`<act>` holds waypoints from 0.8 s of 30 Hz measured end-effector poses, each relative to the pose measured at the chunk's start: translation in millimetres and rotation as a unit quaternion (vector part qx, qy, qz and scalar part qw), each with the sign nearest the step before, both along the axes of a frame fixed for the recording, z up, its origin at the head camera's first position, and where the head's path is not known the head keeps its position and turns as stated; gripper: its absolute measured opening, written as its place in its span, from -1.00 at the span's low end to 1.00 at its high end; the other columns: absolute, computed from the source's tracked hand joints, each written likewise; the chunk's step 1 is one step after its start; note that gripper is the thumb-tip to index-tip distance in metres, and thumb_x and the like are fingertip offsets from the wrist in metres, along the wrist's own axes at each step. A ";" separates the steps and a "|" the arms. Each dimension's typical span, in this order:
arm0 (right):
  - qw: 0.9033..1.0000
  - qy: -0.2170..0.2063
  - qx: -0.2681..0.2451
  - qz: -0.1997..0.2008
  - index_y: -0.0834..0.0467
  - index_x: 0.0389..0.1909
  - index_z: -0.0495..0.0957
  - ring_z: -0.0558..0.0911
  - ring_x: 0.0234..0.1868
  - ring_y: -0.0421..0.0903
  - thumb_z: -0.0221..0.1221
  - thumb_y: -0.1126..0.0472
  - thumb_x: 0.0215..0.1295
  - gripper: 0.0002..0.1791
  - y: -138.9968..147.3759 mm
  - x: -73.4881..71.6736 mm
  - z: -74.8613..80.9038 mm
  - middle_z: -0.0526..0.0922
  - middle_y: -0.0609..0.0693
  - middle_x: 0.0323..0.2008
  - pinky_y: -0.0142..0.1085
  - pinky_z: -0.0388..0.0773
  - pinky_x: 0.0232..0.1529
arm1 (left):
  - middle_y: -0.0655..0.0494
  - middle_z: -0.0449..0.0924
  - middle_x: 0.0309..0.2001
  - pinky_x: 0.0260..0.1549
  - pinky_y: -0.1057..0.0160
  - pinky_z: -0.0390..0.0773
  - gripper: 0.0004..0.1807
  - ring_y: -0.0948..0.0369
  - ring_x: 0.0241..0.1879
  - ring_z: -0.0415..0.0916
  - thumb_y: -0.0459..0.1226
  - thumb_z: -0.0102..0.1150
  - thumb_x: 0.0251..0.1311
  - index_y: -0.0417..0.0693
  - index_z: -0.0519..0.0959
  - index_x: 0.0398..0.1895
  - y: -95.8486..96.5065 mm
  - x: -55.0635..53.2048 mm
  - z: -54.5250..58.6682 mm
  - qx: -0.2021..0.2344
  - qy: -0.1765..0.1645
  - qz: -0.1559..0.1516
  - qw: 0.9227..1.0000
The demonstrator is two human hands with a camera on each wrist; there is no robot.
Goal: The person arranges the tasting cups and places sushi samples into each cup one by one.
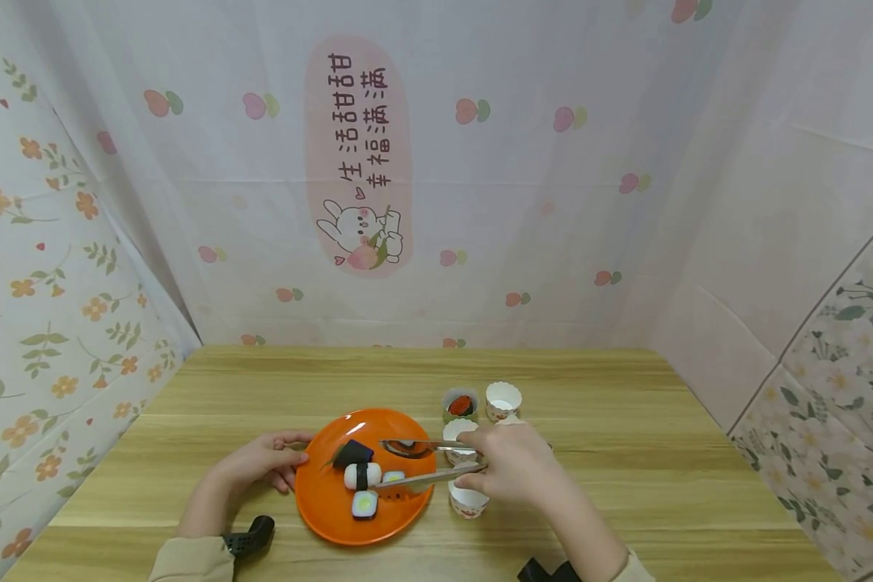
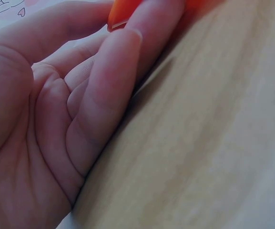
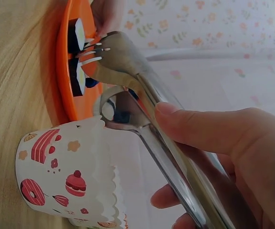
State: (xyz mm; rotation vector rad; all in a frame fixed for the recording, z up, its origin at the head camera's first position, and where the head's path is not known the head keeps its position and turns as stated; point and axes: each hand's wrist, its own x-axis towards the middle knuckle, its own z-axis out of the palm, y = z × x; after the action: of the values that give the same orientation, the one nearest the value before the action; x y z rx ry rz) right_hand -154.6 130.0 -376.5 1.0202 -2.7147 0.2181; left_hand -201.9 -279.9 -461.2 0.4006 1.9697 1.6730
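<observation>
My left hand (image 1: 260,462) holds the near-left rim of a round orange plate (image 1: 327,513); its fingers meet the rim in the left wrist view. With my right hand (image 1: 518,462) I grip metal serving tongs (image 1: 432,478), thumb on one arm and fingers by the other. The tongs' ends are spread apart over the plate. Close to the lower end lie a white toy sushi with a black band (image 1: 362,476) and a toy sushi roll (image 1: 364,505). A second roll (image 1: 393,478) is partly covered by the tongs. A dark wedge-shaped piece (image 1: 352,454) lies behind them.
Several paper cups stand right of the plate, including a patterned one (image 3: 66,167) beneath the tongs. A far cup (image 1: 460,394) holds a red-topped toy sushi (image 1: 461,406); another white cup (image 1: 503,400) stands beside it. Patterned cloth (image 1: 553,210) hangs behind the wooden table (image 1: 626,404).
</observation>
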 end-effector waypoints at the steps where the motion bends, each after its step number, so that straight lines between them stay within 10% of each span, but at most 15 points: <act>1: 1.000 -0.001 0.002 -0.001 0.00 -0.18 0.65 0.32 -0.61 -0.37 0.41 -0.19 -0.06 -0.53 -0.6 -0.1 -0.2 0.56 -0.28 -0.50 -0.39 0.27 -0.62 | -0.04 0.61 -0.49 -0.55 0.31 0.61 -0.41 0.22 -0.55 0.59 -0.31 0.06 0.35 -0.50 0.17 0.32 -0.2 0.0 0.0 0.001 -0.001 0.000 1.000; 24: 1.000 -0.013 0.013 -0.020 0.04 -0.23 0.66 0.39 -0.61 -0.32 0.39 -0.17 -0.01 -0.57 -7.5 2.0 -6.9 0.58 -0.27 -0.51 -0.40 0.28 -0.64 | -0.04 0.61 -0.48 -0.55 0.32 0.60 -0.41 0.22 -0.55 0.59 -0.30 0.06 0.36 -0.50 0.17 0.32 -0.4 -1.8 -2.4 -0.004 0.001 -0.004 1.000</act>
State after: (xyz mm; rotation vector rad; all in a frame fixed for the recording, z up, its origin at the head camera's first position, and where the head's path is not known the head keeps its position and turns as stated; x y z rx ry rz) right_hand -152.6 122.5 -383.4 0.9745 -2.7657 0.1916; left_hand -203.7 -280.3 -463.5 0.4067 1.9734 1.6611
